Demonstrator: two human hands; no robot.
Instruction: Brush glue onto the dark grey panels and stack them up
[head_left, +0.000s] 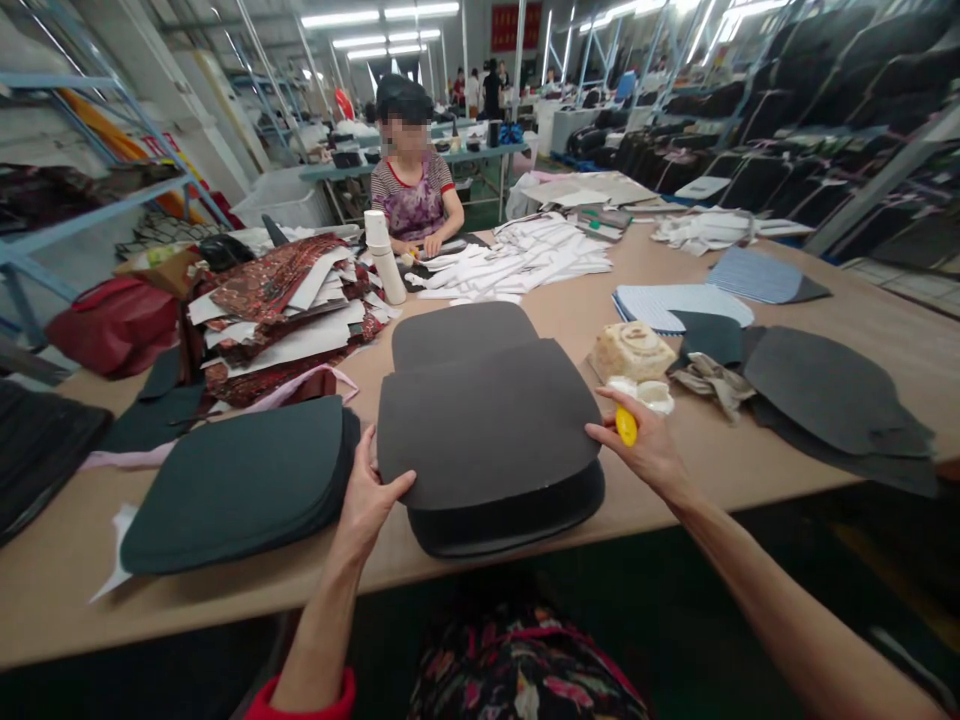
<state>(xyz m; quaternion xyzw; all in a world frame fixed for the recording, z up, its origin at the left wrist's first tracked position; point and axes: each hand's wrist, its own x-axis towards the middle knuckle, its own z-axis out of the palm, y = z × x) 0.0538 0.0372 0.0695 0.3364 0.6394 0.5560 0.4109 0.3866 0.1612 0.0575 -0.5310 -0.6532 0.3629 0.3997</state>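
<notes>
A dark grey foam panel (487, 420) lies on top of a black padded shell (510, 520) at the table's near edge. My left hand (367, 495) grips the panel's left lower corner, thumb on top. My right hand (645, 445) touches the panel's right edge and has a small yellow object (626, 427) tucked in its fingers. A second grey panel (461, 330) lies just behind the first.
A stack of dark green panels (240, 480) lies to the left. Patterned fabric pieces (277, 300), white strips (517, 265), a beige lump (634, 350) and more grey panels (832, 390) cover the wooden table (750, 470). A co-worker (412, 190) sits opposite.
</notes>
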